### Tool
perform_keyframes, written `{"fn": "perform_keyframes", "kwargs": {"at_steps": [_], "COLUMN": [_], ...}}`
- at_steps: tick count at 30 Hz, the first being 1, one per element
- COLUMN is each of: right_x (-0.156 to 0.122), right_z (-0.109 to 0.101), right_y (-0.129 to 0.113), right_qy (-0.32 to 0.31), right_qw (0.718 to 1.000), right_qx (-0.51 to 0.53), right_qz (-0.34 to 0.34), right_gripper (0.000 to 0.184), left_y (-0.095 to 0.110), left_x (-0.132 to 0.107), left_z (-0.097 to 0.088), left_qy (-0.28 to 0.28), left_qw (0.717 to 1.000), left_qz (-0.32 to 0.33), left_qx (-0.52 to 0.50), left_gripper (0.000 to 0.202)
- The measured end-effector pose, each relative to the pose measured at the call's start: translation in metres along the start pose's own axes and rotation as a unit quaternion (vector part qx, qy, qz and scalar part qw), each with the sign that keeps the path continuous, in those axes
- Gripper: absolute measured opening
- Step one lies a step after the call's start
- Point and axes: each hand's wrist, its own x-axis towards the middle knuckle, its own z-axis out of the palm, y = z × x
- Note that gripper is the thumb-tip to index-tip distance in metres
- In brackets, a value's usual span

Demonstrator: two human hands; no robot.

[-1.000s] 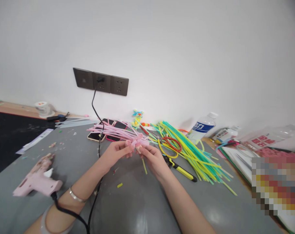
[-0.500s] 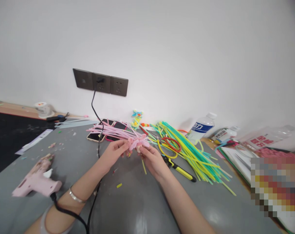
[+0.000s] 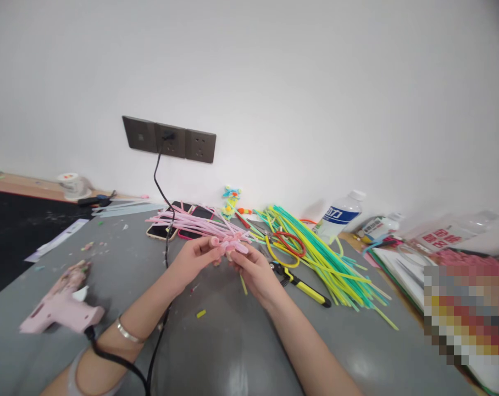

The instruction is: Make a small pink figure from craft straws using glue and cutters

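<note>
**A:** What is the left hand (image 3: 195, 256) doing?

**B:** It is curled, with thumb and fingertips pinching a pink piece (image 3: 233, 242) from the nine o'clock side. The piece is small and looped, and it is held just above the worktop (image 3: 233, 352).

**A:** And the right hand (image 3: 254, 273)?

**B:** It grips the same piece from four o'clock. Its fingers are pressed close together under the loops, and the two hands' fingertips almost meet. A thin yellow stick (image 3: 243, 285) shows below them, but I cannot tell whether it joins the piece or lies on the worktop.

**A:** What lies around the hands?

**B:** At eleven o'clock, just beyond the piece, a sheaf of pink straws (image 3: 179, 222) lies across two phones (image 3: 167, 230). At two to three o'clock a big heap of green and yellow straws (image 3: 327, 258) fans out. Red and yellow loops (image 3: 288, 245) sit on the near edge of that heap. Yellow-handled pliers (image 3: 305, 286) lie just beside the right hand at three o'clock.

**A:** Anything on the left?

**B:** A pink glue gun (image 3: 62, 308) rests on the worktop at eight o'clock, well apart from the hands. Its black cord (image 3: 161, 181) runs under the left forearm and up to a wall socket (image 3: 169, 139) at twelve o'clock. A bracelet (image 3: 128, 331) sits on the left wrist. A bottle (image 3: 341, 216) leans by the wall at two o'clock.
</note>
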Motion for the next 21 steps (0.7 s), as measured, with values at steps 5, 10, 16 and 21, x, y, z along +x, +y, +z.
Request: {"fn": "perform_keyframes", "kwargs": {"at_steps": [5, 10, 16, 21], "right_x": [-0.0014, -0.0020, -0.0024, -0.0021], "right_z": [0.0052, 0.0048, 0.0060, 0.0055], "right_y": [-0.0030, -0.0017, -0.0030, -0.0009], "right_qy": [-0.023, -0.031, -0.035, -0.033], "right_qw": [0.999, 0.999, 0.999, 0.999], "right_qx": [0.026, 0.028, 0.028, 0.023], "right_qz": [-0.005, -0.012, -0.012, -0.013], "right_gripper": [0.024, 0.022, 0.020, 0.021], "left_y": [0.0016, -0.0011, -0.0062, -0.0065], "left_x": [-0.0003, -0.0007, -0.0003, 0.0001], "left_z": [-0.0005, -0.0020, -0.0026, -0.0030], "left_qy": [-0.005, -0.011, -0.019, -0.017], "left_qw": [1.000, 0.999, 0.998, 0.998], "left_qz": [-0.004, -0.037, -0.052, -0.056], "left_qx": [-0.008, -0.009, -0.003, -0.006], "left_gripper": [0.034, 0.036, 0.035, 0.035]}}
